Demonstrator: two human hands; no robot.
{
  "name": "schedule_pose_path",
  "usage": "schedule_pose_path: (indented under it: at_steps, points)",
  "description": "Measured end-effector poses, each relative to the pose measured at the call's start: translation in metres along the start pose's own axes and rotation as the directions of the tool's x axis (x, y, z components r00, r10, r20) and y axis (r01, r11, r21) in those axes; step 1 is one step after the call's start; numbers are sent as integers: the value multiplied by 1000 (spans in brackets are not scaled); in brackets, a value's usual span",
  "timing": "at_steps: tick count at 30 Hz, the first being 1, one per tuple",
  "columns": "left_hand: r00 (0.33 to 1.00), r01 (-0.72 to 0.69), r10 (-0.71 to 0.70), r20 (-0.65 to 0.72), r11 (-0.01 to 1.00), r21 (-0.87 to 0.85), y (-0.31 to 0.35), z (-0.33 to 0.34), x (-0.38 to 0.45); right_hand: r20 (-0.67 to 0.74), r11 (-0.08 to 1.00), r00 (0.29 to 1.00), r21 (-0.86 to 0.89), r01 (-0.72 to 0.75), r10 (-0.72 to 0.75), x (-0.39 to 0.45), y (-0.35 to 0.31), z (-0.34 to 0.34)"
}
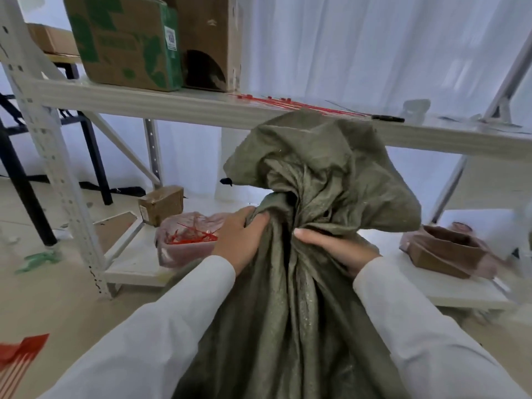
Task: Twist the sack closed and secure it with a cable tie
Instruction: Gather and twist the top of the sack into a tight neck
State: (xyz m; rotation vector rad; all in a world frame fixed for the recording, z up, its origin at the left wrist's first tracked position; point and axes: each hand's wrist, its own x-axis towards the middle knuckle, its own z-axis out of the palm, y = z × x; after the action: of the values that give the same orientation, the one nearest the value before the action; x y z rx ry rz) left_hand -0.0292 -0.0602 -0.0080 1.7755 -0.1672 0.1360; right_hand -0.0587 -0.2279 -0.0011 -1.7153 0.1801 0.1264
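Sack (311, 298) neck gripped by both hands' fingers (260, 218) | red cable ties (288, 104) on shelf (172, 102) behind

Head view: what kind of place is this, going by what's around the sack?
Probably a storeroom or packing area. Metal shelving carries cardboard boxes and loose red cable ties, with more ties in a bag below. Both hands, left hand and right hand, grip the sack.

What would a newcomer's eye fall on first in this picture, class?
The big olive sack fills the centre, its neck bunched and gripped by the left hand and the right hand. Behind its top, red cable ties lie on the shelf. More red ties sit in a pink tub on the low shelf at left.
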Motion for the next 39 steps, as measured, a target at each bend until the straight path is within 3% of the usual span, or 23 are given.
schedule_pose_path:
  at_steps: [2,5,8,10,12,14,17,19,22,26,28,30,33,35,37,39]
  points:
    - [999,-14,19,32,987,-159,4,3,-6,104,998,994,61,-19,12,-2,0,3]
    - [991,-29,74,113,931,-363,5,4,-10,118,982,991,183,42,-65,-3,2,11]
    - [946,-190,257,196,932,-308,5,5,-14,-36,961,987,223,162,-158,3,3,18]
    - [931,-204,284,228,925,-319,5,7,-16,-200,933,957,252,256,-209,12,0,18]
    - [963,-84,180,201,909,-408,4,10,-13,-345,900,920,315,301,-187,18,-4,10]
    - [984,93,-20,180,907,-410,-6,15,1,-389,874,908,374,310,-156,20,-7,-1]
    - [921,363,-273,278,860,-358,-18,23,11,-368,871,913,373,320,-178,16,-6,-3]
    - [881,452,-348,320,819,-354,-18,30,17,-345,884,906,302,356,-246,13,-4,2]
    - [918,372,-284,277,857,-355,-18,26,25,-262,891,919,271,364,-295,7,-4,6]
    - [964,225,-265,-21,857,-464,-11,18,32,-18,963,973,136,232,-231,-2,-6,10]
    - [974,147,-214,-76,849,-508,3,8,19,62,984,982,28,178,-179,-9,-7,15]
    - [992,80,-117,-53,885,-459,21,5,7,99,987,982,-10,162,-160,-13,-7,17]
    - [996,-54,42,-74,985,-166,31,13,-13,202,984,964,5,177,-174,-15,-5,24]
    - [996,-91,90,-8,989,-114,31,17,-25,166,976,962,64,209,-217,-12,-3,28]
    - [998,-37,46,44,983,-178,32,15,-27,47,965,976,169,200,-211,-8,-1,29]
    - [993,-18,30,111,993,-116,23,11,-19,-80,940,979,275,201,-186,-4,-3,28]
